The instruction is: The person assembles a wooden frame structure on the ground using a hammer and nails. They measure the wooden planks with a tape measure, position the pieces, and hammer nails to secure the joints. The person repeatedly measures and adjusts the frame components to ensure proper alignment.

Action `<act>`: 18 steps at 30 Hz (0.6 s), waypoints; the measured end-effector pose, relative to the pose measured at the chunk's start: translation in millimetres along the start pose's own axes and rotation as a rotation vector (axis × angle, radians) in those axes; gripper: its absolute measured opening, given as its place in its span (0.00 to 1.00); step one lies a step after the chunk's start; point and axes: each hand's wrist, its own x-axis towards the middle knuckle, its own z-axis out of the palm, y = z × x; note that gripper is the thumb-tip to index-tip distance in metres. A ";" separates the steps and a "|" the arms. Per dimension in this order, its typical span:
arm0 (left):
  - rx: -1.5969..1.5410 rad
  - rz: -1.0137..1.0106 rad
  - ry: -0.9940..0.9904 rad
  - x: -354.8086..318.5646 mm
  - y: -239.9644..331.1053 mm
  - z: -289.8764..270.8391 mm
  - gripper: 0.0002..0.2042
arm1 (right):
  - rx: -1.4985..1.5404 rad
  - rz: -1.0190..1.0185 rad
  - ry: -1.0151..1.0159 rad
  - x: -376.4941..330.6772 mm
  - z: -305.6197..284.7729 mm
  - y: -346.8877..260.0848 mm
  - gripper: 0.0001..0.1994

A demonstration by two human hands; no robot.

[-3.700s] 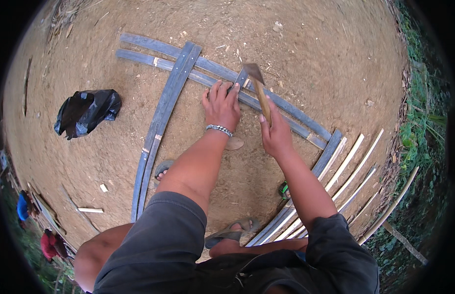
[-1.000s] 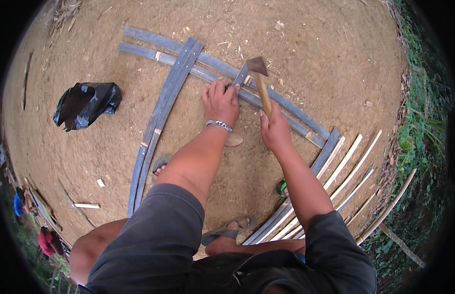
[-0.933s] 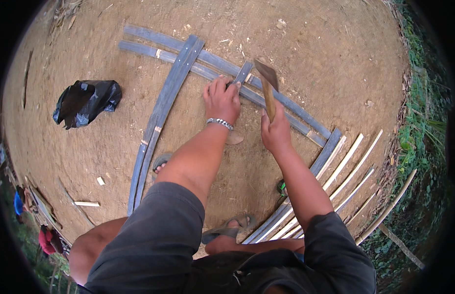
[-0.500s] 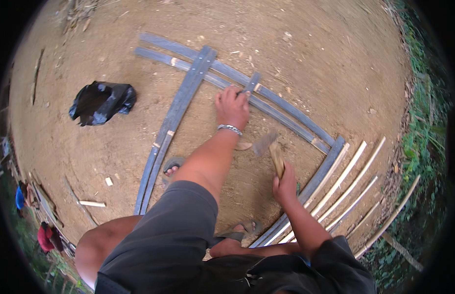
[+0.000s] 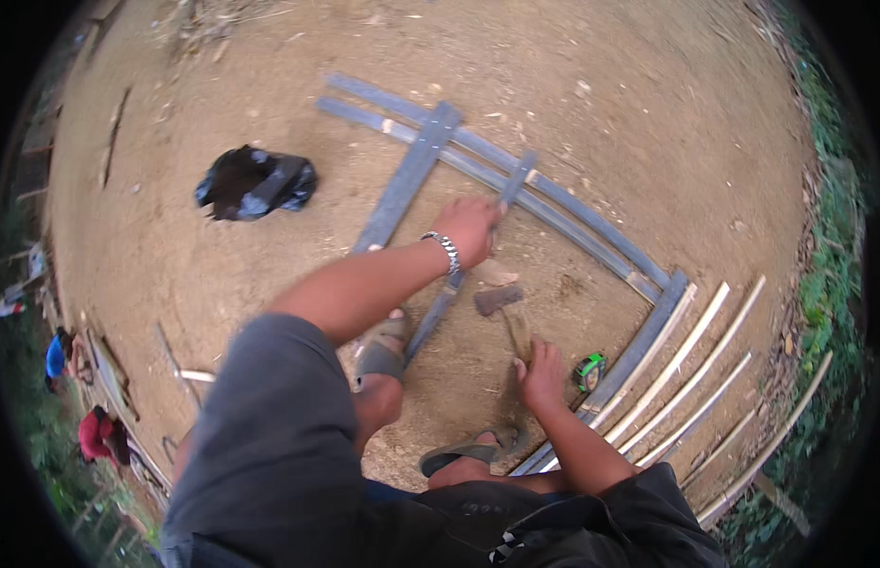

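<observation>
Right fingers (image 5: pixel 542 354) clasp hatchet (image 5: pixel 516 327); left fingers (image 5: pixel 487 211) clasp slat (image 5: pixel 518 177).

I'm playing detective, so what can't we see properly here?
Head view:
Left hand: blurred; its own back hides the grip.
Black bag: too dark to see inside.
Pale strips: the right forearm covers parts.
Distant people: too small to tell what their hands do.

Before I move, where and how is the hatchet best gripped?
By the wooden handle, at its near end, where the right hand closes on it, coming from the person's near side and slightly right. The handle is long and narrow and slants toward that hand, while the metal head sits at the far end, jutting left, so this grip likely stays clear of it.
</observation>
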 end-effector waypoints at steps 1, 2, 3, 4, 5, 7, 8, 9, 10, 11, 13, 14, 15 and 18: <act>-0.036 0.032 -0.304 -13.6 -4.3 -37.2 0.15 | 0.008 0.008 -0.015 -0.8 -1.9 4.2 0.36; -0.071 0.051 -0.599 -28.9 -11.5 -77.7 0.16 | 0.016 0.006 -0.025 1.6 -2.8 5.4 0.37; -0.088 0.132 -0.624 -46.3 -24.3 -113.2 0.15 | 0.011 0.012 -0.034 5.0 -4.9 3.4 0.38; -0.123 0.221 -0.652 -65.0 -39.0 -141.8 0.14 | -0.007 0.031 -0.049 1.9 -9.2 3.5 0.39; -0.182 0.125 -0.551 -80.0 -53.7 -169.8 0.13 | -0.024 0.046 -0.065 1.9 -12.4 3.1 0.39; -0.205 -0.052 -0.227 -110.0 -87.1 -211.1 0.09 | -0.035 0.033 -0.098 0.8 -20.2 -0.5 0.40; -0.151 -0.144 -0.002 -122.2 -106.6 -230.4 0.08 | -0.028 0.013 -0.120 1.6 -25.4 -6.7 0.40; -0.211 -0.300 0.285 -128.9 -123.4 -239.9 0.08 | -0.033 0.006 -0.142 0.2 -30.1 -8.6 0.40; -0.272 -0.449 0.572 -131.5 -140.8 -248.4 0.09 | -0.029 -0.017 -0.140 0.8 -32.9 -8.4 0.40; -0.310 -0.685 0.732 -131.8 -160.7 -252.7 0.10 | -0.037 -0.036 -0.135 2.3 -38.2 -4.5 0.40; -0.378 -0.800 0.508 -136.0 -205.5 -261.2 0.11 | -0.045 -0.063 -0.144 1.0 -48.2 -2.3 0.40; -0.469 -0.745 0.332 -136.4 -231.2 -256.7 0.12 | -0.048 -0.069 -0.142 3.7 -53.2 -3.8 0.40; -0.550 -0.691 0.149 -134.8 -250.2 -253.4 0.12 | -0.045 -0.075 -0.149 6.7 -56.4 -4.7 0.40; 0.044 -0.574 -0.151 -107.3 -280.3 -218.0 0.14 | -0.014 -0.135 -0.140 8.2 -57.4 4.0 0.38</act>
